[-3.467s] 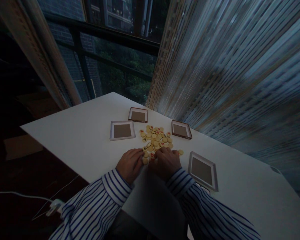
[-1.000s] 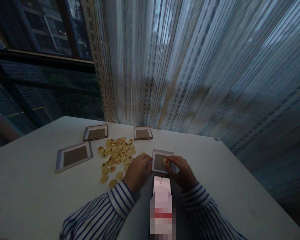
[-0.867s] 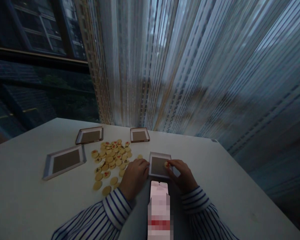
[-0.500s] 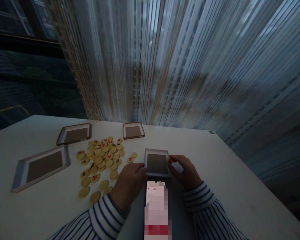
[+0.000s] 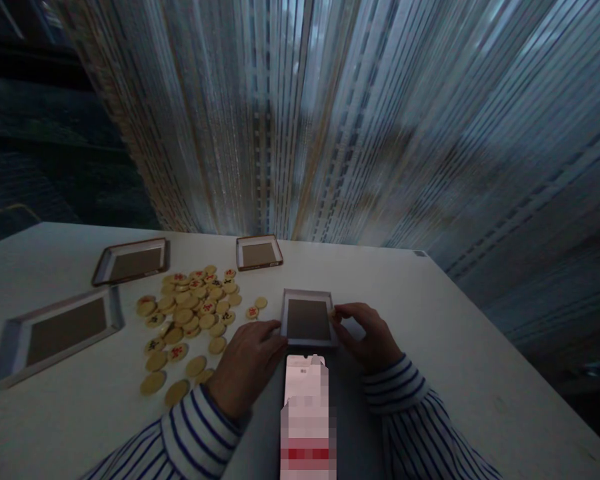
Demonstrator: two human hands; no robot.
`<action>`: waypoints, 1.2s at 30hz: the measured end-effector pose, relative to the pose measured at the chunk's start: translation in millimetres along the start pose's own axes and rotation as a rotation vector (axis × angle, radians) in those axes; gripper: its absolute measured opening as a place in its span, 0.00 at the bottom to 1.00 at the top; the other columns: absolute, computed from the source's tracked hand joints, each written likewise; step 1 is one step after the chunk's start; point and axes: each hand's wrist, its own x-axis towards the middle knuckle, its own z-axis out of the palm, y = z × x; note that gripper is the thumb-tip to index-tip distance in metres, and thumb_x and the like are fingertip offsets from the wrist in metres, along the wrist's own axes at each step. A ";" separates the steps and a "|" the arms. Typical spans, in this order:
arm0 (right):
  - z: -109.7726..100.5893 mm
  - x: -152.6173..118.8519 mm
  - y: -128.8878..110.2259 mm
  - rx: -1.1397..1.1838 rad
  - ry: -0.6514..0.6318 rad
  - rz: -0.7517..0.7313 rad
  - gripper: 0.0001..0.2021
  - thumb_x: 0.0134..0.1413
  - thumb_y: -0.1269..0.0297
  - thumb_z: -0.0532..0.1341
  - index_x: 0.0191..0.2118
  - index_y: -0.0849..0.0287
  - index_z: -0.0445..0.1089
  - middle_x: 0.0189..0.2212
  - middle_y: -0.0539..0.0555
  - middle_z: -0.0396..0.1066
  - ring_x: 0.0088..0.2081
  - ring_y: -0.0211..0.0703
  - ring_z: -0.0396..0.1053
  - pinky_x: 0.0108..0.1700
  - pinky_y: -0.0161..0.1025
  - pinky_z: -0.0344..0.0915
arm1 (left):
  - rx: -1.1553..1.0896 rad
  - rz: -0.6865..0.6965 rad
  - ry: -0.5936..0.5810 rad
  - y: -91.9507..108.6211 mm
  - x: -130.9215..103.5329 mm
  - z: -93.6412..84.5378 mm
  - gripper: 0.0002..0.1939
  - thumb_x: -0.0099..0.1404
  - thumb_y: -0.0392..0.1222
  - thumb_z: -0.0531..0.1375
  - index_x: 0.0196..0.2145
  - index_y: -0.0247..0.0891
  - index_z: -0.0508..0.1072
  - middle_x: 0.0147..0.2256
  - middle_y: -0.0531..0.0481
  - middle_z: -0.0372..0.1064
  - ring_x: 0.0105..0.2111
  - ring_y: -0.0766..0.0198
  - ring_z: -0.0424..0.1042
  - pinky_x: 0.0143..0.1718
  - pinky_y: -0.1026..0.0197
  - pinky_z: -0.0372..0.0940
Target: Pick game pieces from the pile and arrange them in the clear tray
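Note:
A small shallow box (image 5: 310, 291) with a dark floor and pale walls lies on the table in front of me. My left hand (image 5: 250, 363) grips its near left corner, fingers curled at the wall. At the box's right wall, my right hand (image 5: 367, 333) pinches a xiangqi piece (image 5: 333, 314) between thumb and forefinger, its face mostly hidden. To the left spreads a loose heap of round xiangqi pieces (image 5: 184, 316), some marked in red or black, others showing plain sides. Two pieces, one with a red mark (image 5: 252, 312), lie between heap and box.
Behind the heap stand two shallow brown-rimmed trays (image 5: 96, 270) (image 5: 259, 238), and a larger pale one (image 5: 10, 347) lies far left. A lit phone (image 5: 306, 387) sits just below the box. A string curtain (image 5: 300, 133) hangs behind the white table (image 5: 405, 300).
The view has shifted slightly, so everything sits a little further left and higher. The right hand's piece has turned, its red mark no longer showing. My left hand stays at the box.

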 end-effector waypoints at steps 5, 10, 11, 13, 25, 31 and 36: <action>-0.6 -0.4 -2.6 0.021 -0.037 0.017 0.08 0.50 0.69 0.58 0.38 0.58 0.66 0.30 0.53 0.72 0.33 0.41 0.70 0.37 0.43 0.66 | -0.014 -0.011 0.016 1.7 -0.5 -0.1 0.05 0.56 0.36 0.61 0.32 0.39 0.76 0.40 0.40 0.72 0.38 0.53 0.71 0.36 0.49 0.68; -2.5 0.1 -6.8 0.045 -0.061 0.032 0.06 0.50 0.69 0.58 0.36 0.58 0.67 0.29 0.52 0.72 0.33 0.41 0.69 0.37 0.43 0.66 | -0.028 -0.007 0.022 3.2 -1.3 1.0 0.05 0.56 0.34 0.61 0.31 0.38 0.76 0.39 0.40 0.72 0.38 0.52 0.71 0.35 0.49 0.68; -2.6 -0.1 -6.9 0.043 -0.072 0.033 0.06 0.50 0.69 0.58 0.36 0.57 0.67 0.29 0.53 0.72 0.33 0.41 0.69 0.37 0.43 0.66 | -0.029 -0.008 0.021 3.0 -1.6 1.4 0.05 0.56 0.34 0.61 0.31 0.39 0.76 0.39 0.40 0.71 0.38 0.53 0.71 0.35 0.49 0.68; -2.6 -0.6 -6.4 0.035 -0.104 0.025 0.06 0.50 0.69 0.57 0.37 0.58 0.67 0.30 0.53 0.72 0.34 0.42 0.69 0.38 0.43 0.66 | -0.034 -0.007 0.021 2.6 -2.2 2.0 0.05 0.57 0.35 0.60 0.31 0.39 0.76 0.40 0.40 0.71 0.38 0.53 0.71 0.36 0.49 0.68; 9.0 -12.2 7.4 -0.005 -0.113 0.012 0.08 0.50 0.66 0.59 0.38 0.57 0.69 0.40 0.59 0.70 0.41 0.45 0.69 0.42 0.47 0.68 | -0.087 -0.018 0.017 1.7 -2.7 2.6 0.06 0.59 0.35 0.57 0.33 0.38 0.75 0.40 0.39 0.71 0.39 0.54 0.71 0.37 0.49 0.68; 11.0 -13.6 7.2 -0.028 -0.118 0.025 0.07 0.51 0.64 0.59 0.36 0.57 0.70 0.41 0.59 0.69 0.42 0.46 0.69 0.42 0.46 0.69 | -0.083 -0.009 0.019 -0.2 -2.7 4.2 0.07 0.59 0.35 0.57 0.33 0.37 0.75 0.40 0.39 0.71 0.39 0.54 0.71 0.37 0.49 0.68; 11.4 -14.4 3.8 -0.024 -0.104 0.042 0.07 0.50 0.64 0.59 0.35 0.57 0.70 0.42 0.60 0.69 0.42 0.46 0.69 0.42 0.47 0.68 | -0.077 0.003 0.032 0.8 -2.5 4.0 0.07 0.60 0.34 0.56 0.33 0.36 0.75 0.40 0.38 0.71 0.38 0.51 0.71 0.35 0.48 0.68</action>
